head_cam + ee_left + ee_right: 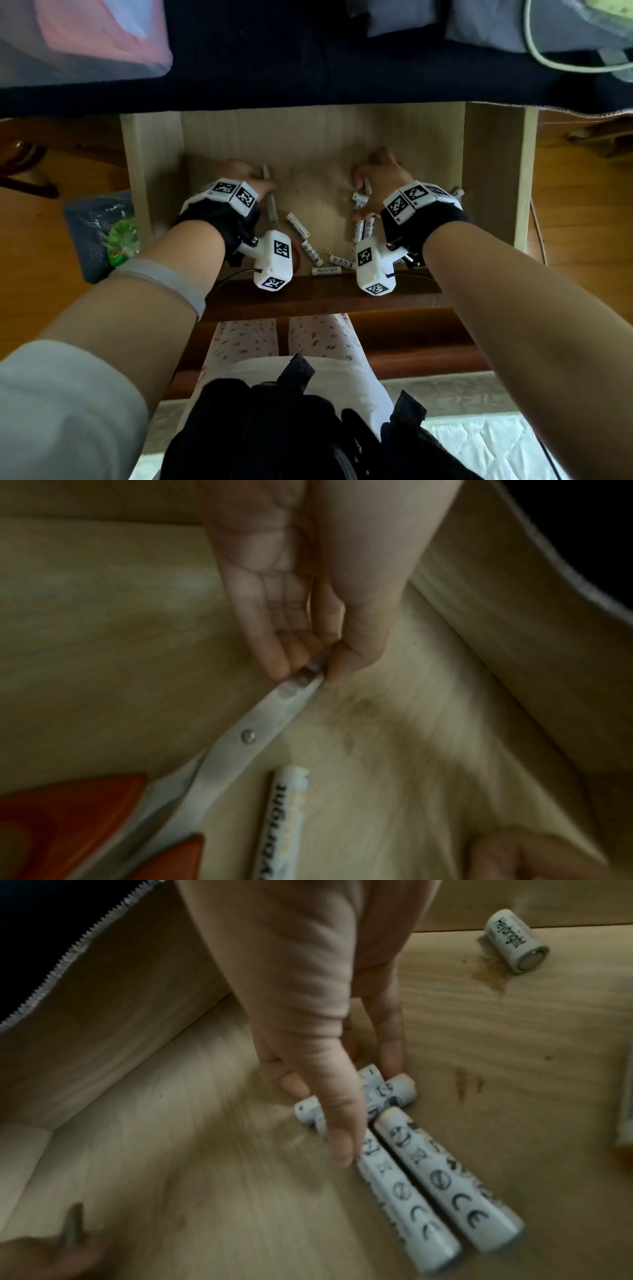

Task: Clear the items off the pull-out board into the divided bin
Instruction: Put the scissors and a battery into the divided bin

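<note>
A pair of scissors [271, 205] with orange handles [68, 818] lies on the left of the pale wooden pull-out board [318, 161]. My left hand [263, 181] pinches the blade tips [308, 674] between thumb and fingers. Several white batteries lie loose on the board [297, 224]. My right hand [363, 202] is clawed over a cluster of them [411, 1177], thumb [342, 1137] on one side and fingertips [390, 1056] at the far ends. One battery [284, 818] lies beside the scissors. No divided bin is plainly in view.
Pale side walls [489, 178] flank the board, and a dark cloth edge [308, 85] overhangs its back. A short battery [514, 945] lies near the right wall. A blue-grey bag with something green [102, 236] sits on the floor at left. A dark wooden front rail [325, 291] edges the board.
</note>
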Demonstrator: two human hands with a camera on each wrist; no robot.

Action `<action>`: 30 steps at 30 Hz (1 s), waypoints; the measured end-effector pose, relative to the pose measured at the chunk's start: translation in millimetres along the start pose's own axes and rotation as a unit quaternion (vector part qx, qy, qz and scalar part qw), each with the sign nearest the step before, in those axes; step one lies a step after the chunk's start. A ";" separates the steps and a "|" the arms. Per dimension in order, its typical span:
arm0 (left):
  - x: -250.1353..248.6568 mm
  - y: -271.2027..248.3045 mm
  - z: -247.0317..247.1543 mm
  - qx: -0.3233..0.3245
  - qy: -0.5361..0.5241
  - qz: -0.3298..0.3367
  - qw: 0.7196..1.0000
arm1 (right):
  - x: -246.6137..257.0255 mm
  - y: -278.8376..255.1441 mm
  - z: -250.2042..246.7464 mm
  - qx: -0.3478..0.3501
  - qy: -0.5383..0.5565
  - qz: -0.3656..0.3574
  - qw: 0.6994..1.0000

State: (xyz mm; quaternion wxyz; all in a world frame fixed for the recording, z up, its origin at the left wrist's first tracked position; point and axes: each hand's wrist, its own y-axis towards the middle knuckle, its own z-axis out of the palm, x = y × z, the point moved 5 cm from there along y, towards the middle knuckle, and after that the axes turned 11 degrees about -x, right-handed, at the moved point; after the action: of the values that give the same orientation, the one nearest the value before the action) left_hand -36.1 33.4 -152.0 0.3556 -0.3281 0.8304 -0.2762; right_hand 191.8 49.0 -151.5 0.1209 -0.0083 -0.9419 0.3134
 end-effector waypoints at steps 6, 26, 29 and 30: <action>-24.5 -26.8 -17.9 0.065 -0.198 0.066 0.976 | 2.7 5.2 -8.3 -0.029 0.004 0.024 0.999; -152.9 -160.2 -163.7 0.081 -0.177 0.341 0.920 | 81.5 -42.0 -80.3 0.088 0.258 -0.026 0.962; -173.8 -179.2 -209.5 0.027 -0.241 0.382 0.892 | 107.2 -54.2 -112.4 0.065 0.235 -0.076 0.967; -178.5 -183.9 -225.9 0.007 -0.263 0.394 0.881 | 115.8 -58.7 -122.5 0.060 0.235 -0.091 0.966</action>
State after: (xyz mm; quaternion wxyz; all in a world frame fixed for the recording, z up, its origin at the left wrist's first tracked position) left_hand -51.4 100.4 182.6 0.6430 -0.0320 0.7649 -0.0224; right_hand 111.5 84.5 3.9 0.3669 0.0110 -0.8632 0.3465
